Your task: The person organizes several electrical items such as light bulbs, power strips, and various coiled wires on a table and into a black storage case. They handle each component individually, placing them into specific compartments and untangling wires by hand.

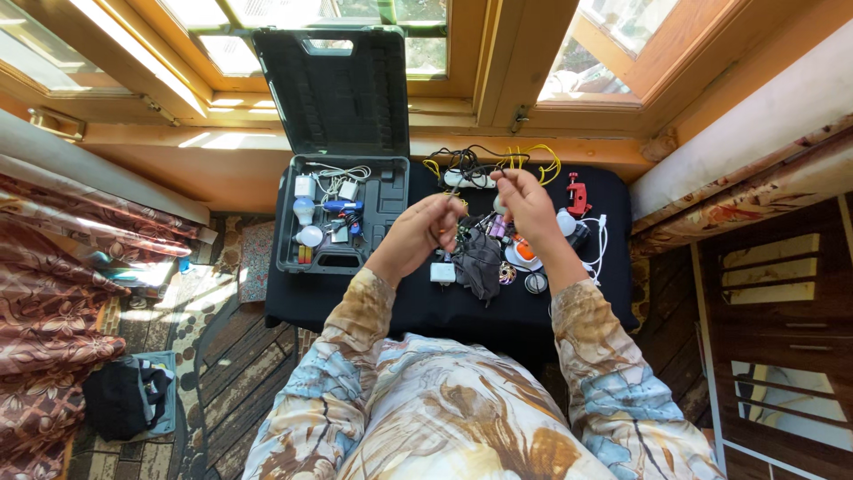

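Wooden window nook, black-covered table [355,307] below us. We hold thin wire [468,182] between both hands above parts pile [498,258]: left hand [425,229] pinched shut on one end, right hand [524,203] pinched on other. Open tool case [342,213] sits left. Risk, our judgement: wire slips from pinch, drops into cable tangle [489,164]; elbow nudges small parts off edge.
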